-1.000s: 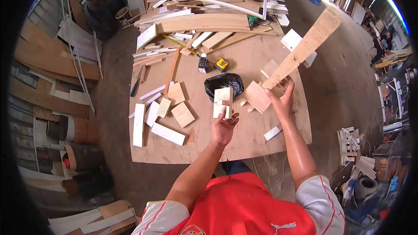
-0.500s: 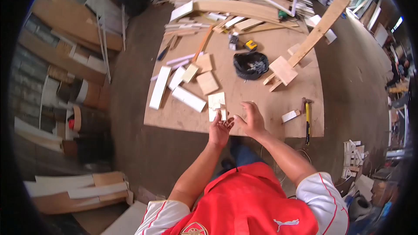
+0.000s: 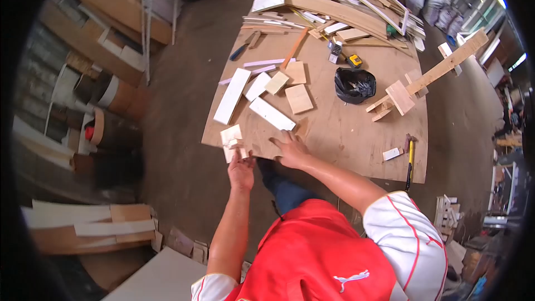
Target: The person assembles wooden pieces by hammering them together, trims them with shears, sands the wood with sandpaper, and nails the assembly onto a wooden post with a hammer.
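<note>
My left hand (image 3: 241,171) grips a small pale wooden piece (image 3: 230,134) by its near end, off the table's front left corner. The piece seems to have a smaller block or strip across it; my fingers hide part of it. My right hand (image 3: 292,150) is open, fingers spread, at the table's front edge; whether it touches the surface I cannot tell. Just beyond its fingertips lies a white-faced board (image 3: 272,113). Other short pieces lie close by: a long white board (image 3: 232,96) and square wooden blocks (image 3: 299,99).
A black bag (image 3: 355,86) with small contents sits mid-table (image 3: 329,145), near a yellow tape measure (image 3: 354,61). On the right stands a joined wooden assembly with a long plank (image 3: 448,61). A hammer (image 3: 411,161) lies at the front right. Scrap wood (image 3: 334,8) is heaped at the back.
My left hand has carried the wooden piece leftward. My right hand has moved left too, apart from the left. The view has shifted, so the table appears further right.
</note>
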The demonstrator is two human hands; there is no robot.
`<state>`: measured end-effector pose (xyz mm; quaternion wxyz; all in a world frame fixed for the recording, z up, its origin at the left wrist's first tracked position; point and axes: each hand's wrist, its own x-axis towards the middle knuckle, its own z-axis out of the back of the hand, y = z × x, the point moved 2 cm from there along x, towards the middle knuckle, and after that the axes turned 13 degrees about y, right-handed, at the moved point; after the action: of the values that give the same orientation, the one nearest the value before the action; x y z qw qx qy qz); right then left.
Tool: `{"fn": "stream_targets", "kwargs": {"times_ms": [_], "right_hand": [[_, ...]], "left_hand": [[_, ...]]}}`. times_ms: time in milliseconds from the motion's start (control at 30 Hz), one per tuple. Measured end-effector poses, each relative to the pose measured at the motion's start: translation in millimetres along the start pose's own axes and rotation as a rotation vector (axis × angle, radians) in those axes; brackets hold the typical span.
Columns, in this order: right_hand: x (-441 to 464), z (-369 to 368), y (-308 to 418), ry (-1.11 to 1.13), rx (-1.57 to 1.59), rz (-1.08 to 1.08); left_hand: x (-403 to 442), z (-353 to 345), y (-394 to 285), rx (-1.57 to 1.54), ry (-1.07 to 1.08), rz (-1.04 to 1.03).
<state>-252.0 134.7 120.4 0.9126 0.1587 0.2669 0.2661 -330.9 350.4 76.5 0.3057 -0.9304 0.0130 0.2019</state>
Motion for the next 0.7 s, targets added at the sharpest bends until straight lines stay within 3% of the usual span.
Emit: {"fn": "stream_targets", "kwargs": {"times_ms": [133, 267, 367, 500, 533, 700], "right_hand": [[91, -16, -21, 0.037, -0.089, -0.045], [135, -27, -39, -0.093, -0.172, -0.247], [157, 6, -19, -0.052, -0.252, -0.366], [205, 45, -9, -0.189, 0.06, -0.256], [217, 57, -6, -0.193, 0.014, -0.26], [258, 78, 1, -0.098, -0.083, -0.373]], "left_hand": [[70, 29, -37, 0.137, -0.005, 0.065], [125, 36, -74, 0.174, -0.059, 0.185], [159, 40, -101, 0.337, -0.001, 0.2], [200, 48, -131, 0.496, -0.006, 0.197], [197, 16, -150, 0.5, 0.016, 0.175], [267, 47, -158, 0.347, 0.156, 0.238]]}}
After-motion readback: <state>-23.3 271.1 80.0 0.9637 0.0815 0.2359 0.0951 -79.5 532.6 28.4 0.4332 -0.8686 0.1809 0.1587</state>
